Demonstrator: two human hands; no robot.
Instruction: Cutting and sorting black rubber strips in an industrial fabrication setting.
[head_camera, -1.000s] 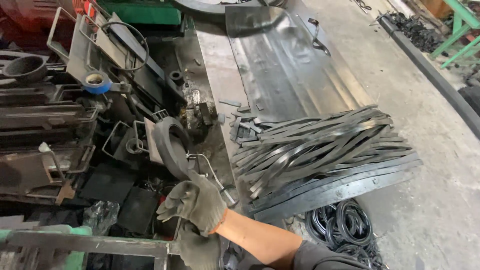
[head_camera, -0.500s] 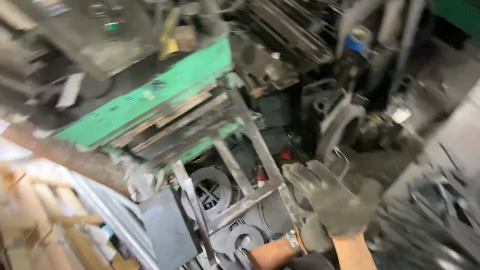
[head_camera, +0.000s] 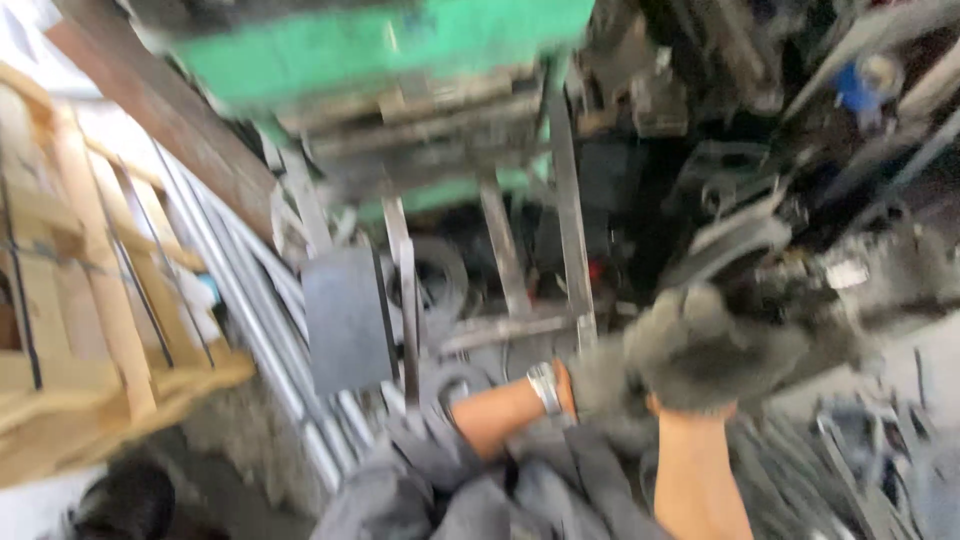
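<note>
Head view: blurred gloved right hand beside left hand.

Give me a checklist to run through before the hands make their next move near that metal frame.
1. Gloves on both hands: right hand wears a grey glove, ok; left hand looks gloved too, ok.
2. Either hand holding something: cannot tell, the picture is heavily blurred.
3. Watch on the left wrist in place: ok.
4. Sight of the metal frame ahead of the hands: visible but smeared, not ok for fine work.
5. Space around the hands: dark parts crowd close on the right, not ok.
6. Wooden pallet well apart from the hands: ok.
</note>
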